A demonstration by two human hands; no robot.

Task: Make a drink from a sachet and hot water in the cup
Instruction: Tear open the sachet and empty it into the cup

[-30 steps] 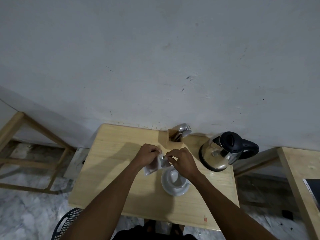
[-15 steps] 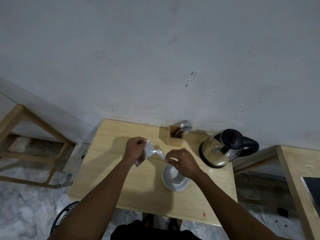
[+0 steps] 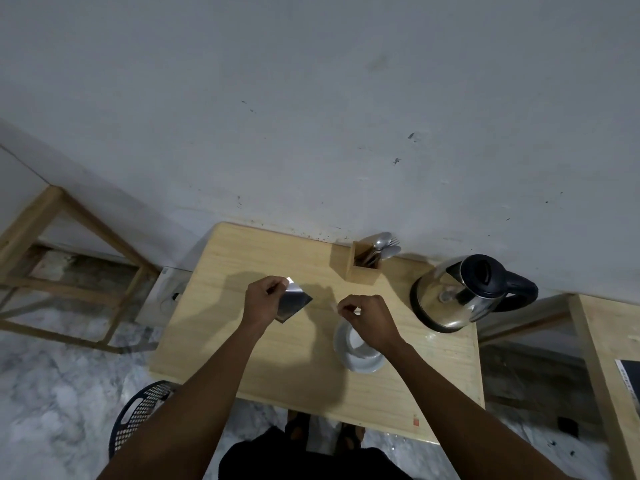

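My left hand point(image 3: 264, 301) pinches a silvery sachet point(image 3: 293, 303) by its top corner, above the wooden table point(image 3: 242, 341). To its right, my right hand point(image 3: 369, 317) is closed on a small torn-off strip point(image 3: 333, 307) of the sachet, just above the white cup point(image 3: 358, 344), which stands on a white saucer point(image 3: 367, 364). The hand hides part of the cup. A steel electric kettle point(image 3: 457, 296) with a black lid and handle stands at the table's right rear.
A wooden holder point(image 3: 360, 268) with spoons and forks stands at the back by the grey wall. A black perforated basket point(image 3: 138, 414) is on the floor at lower left. A wooden frame point(image 3: 69, 271) stands left, another wooden table point(image 3: 609, 375) right.
The two hands were together on the sachet over the cup. They have pulled apart: the left hand took the sachet to the left, and the right hand kept the torn strip.
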